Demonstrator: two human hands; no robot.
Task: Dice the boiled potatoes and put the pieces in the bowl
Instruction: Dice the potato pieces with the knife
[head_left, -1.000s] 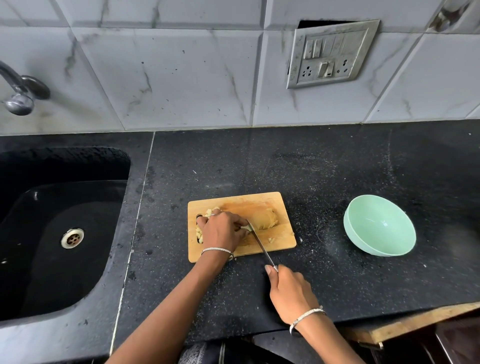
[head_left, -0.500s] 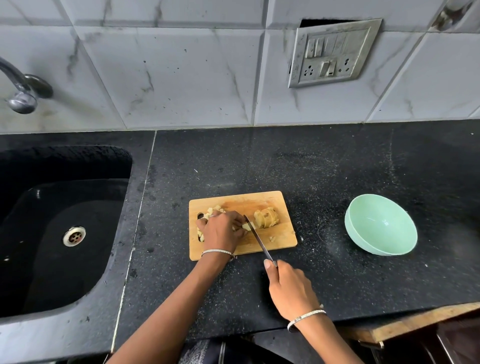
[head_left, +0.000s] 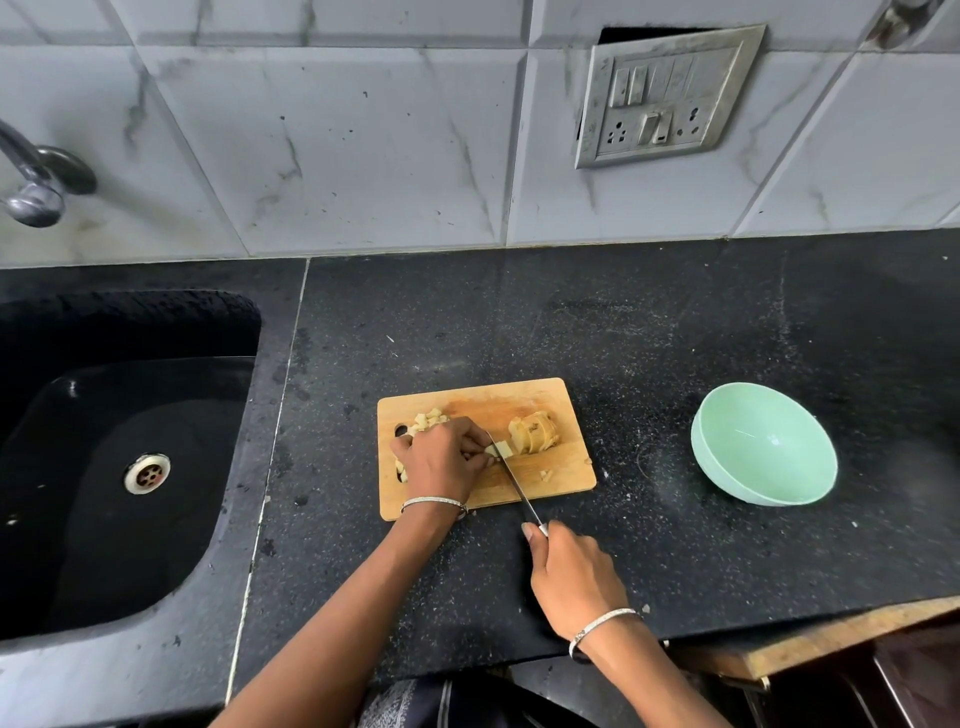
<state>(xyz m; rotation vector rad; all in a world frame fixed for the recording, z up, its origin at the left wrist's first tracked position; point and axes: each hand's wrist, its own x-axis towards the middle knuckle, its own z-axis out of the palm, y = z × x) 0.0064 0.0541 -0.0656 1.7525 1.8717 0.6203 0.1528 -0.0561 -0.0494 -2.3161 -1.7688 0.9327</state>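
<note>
At the middle of the counter (head_left: 649, 332), near its front edge, the left hand (head_left: 441, 460) on the board (head_left: 563, 475) curls its fingers over a potato strip (head_left: 500, 450), pinning it. The right hand (head_left: 574, 582), nearer the front edge, is wrapped round the knife (head_left: 514, 480). Its blade runs front to back across the strip, just right of those fingertips. The sliced potato (head_left: 535, 434) lies further right, long axis along the board. Diced pieces (head_left: 428, 419) sit by the board's back left corner. The bowl (head_left: 763, 447) stands off the board's right edge, holding no pieces.

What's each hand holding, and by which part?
Right hand grips the knife by its handle. Left hand pinches the potato piece at the blade, by its left end.
</note>
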